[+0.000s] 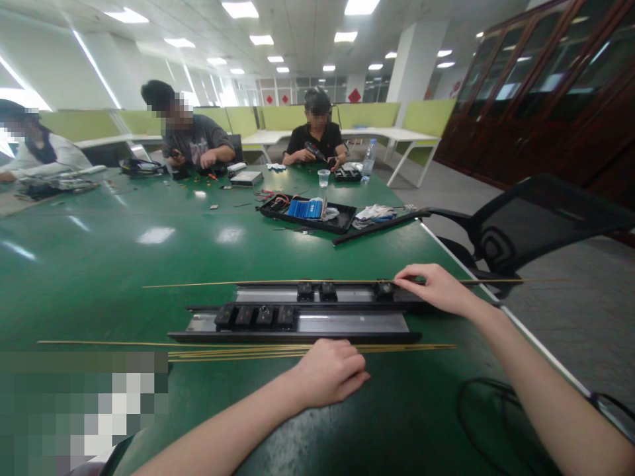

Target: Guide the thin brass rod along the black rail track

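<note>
Two long black rails with silver channels lie side by side on the green table (124,264). The near rail (297,324) carries several black blocks, the far rail (317,292) three. My right hand (436,287) rests on the far rail's right end, fingertips pinched on a thin brass rod (223,283) running along it. My left hand (330,370) is curled closed against the table, its fingers on a bundle of thin brass rods (223,350) lying in front of the near rail.
A black tray (307,215) with blue parts and cables sits mid-table, white gloves (374,213) beside it. A black mesh chair (530,225) stands at the right edge. Three other people work at the far end. A black cable (476,396) loops near my right arm.
</note>
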The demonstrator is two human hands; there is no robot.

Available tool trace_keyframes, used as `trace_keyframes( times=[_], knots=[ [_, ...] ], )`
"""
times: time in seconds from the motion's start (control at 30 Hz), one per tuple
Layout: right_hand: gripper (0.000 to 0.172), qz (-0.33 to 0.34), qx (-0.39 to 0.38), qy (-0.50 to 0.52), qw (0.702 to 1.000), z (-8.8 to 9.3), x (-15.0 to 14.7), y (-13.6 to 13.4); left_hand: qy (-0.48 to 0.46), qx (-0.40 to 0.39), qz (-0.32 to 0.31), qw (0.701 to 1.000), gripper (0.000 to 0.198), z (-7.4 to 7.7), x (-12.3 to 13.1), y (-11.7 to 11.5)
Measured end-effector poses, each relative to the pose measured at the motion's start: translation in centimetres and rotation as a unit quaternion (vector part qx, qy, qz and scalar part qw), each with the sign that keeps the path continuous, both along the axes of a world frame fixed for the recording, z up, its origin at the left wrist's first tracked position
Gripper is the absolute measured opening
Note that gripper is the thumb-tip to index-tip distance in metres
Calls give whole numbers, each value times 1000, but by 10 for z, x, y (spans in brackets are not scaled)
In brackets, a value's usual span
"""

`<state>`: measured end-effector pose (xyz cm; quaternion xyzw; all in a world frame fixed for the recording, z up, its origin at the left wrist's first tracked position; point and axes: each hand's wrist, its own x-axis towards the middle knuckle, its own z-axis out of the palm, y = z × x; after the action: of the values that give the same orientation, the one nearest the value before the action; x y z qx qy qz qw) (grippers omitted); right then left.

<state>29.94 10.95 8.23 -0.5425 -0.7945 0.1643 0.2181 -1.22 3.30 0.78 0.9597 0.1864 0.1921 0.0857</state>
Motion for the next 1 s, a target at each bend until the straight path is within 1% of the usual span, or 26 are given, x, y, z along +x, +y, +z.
trace_keyframes(
  times=[0.23, 0.43, 0.67, 0.83, 1.0],
  knots=[
    [38, -3, -3, 0, 1000, 4, 4, -1, -3, 2, 0, 1000, 26, 0, 0, 0],
    [37, -17, -19, -5, 1000, 9, 5, -4, -2, 1, 2, 1000, 26, -2, 0, 0],
    [36, -18, -17, -6, 1000, 7, 11, -4, 2, -3, -2, 1000, 27, -1, 0, 0],
    [38, -28, -12, -10, 1000, 5, 20, -7, 4, -5, 4, 1000, 27, -2, 0, 0],
    [37, -39, -27, -16, 999, 2, 37, -7, 0, 1, 3, 1000, 27, -1, 0, 0]
  ],
)
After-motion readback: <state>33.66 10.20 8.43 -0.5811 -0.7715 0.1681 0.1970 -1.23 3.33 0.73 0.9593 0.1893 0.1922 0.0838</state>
